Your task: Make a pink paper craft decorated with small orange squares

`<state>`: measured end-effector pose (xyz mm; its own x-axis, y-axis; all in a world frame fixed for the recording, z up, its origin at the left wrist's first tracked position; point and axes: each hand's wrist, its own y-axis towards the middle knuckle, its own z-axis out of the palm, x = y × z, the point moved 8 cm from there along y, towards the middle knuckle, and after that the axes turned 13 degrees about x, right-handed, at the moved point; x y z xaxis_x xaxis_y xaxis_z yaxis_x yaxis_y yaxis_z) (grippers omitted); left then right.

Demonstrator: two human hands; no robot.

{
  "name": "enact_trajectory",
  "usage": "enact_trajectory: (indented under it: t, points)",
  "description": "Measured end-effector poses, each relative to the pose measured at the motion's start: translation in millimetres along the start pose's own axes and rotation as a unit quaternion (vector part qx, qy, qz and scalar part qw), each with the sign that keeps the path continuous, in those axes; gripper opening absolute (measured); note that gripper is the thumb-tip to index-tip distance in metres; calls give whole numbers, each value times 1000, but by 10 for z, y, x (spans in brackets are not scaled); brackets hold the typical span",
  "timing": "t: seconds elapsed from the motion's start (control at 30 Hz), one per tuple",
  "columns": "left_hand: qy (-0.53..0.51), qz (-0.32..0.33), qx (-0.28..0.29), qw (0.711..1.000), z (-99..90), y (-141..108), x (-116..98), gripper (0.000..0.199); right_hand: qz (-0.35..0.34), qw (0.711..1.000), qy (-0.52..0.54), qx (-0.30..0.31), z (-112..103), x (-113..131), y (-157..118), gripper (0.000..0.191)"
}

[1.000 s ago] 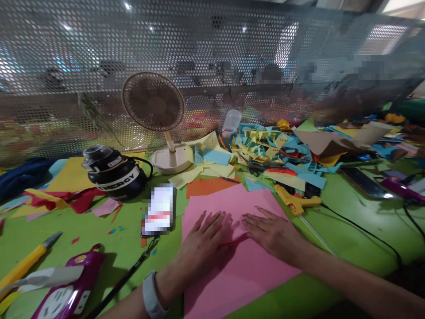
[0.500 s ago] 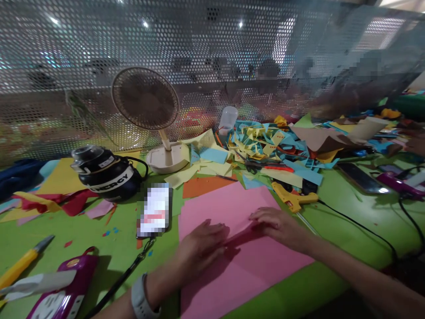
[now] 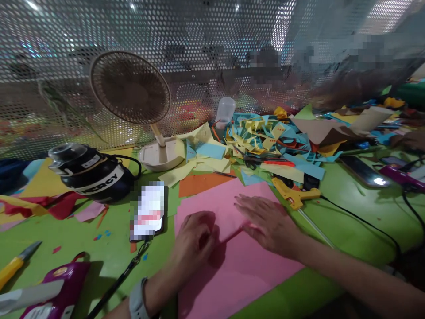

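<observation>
Pink paper (image 3: 245,266) lies on the green table in front of me, with a raised, folded edge across its middle. My left hand (image 3: 195,235), with a grey watch (image 3: 137,299) on the wrist, has its fingers curled and its thumb pinched at the left end of that edge. Flat across the sheet's upper right part rests my right hand (image 3: 268,223), fingers stretched out and thumb beside the fold. A yellow glue gun (image 3: 295,195) is just beyond the right hand, and a phone with a lit screen (image 3: 149,210) lies left of the paper.
A small fan (image 3: 131,88) and a black bottle (image 3: 96,175) stand at the back left. Heaped paper scraps (image 3: 262,137) fill the back middle. At the front left are a yellow cutter (image 3: 20,261) and a purple device (image 3: 59,283). A perforated metal screen (image 3: 199,48) rises behind.
My right hand has flattened and spread over the paper above the fold. My left fingers have curled in at the edge. The view has shifted slightly.
</observation>
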<state>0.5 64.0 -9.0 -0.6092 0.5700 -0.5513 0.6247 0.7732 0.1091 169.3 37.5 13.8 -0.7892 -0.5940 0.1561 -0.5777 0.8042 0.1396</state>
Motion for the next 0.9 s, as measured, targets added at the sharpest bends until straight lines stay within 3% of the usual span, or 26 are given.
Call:
enact_trajectory:
  t: [0.07, 0.13, 0.33, 0.53, 0.67, 0.9]
  points:
    - [11, -3, -1, 1000, 6, 8, 26, 33, -77, 995, -3, 59, 79, 157, -13, 56]
    - [19, -15, -2, 1000, 5, 16, 55, 33, -112, 986, 16, 120, 177, 219, -21, 65]
    - [32, -22, 5, 999, -3, 39, 37, 31, -82, 970, 86, 212, 328, 140, 7, 75]
    - [77, -11, 21, 997, 0, 11, 91, 13, -77, 963, 129, 224, 337, 118, 12, 78]
    - [159, 56, 63, 984, 105, -44, -22, 46, -79, 967, 138, 198, 319, 103, 6, 74]
    - [283, 103, 64, 951, 225, -76, -261, 51, -76, 966, 147, 198, 320, 86, 26, 77]
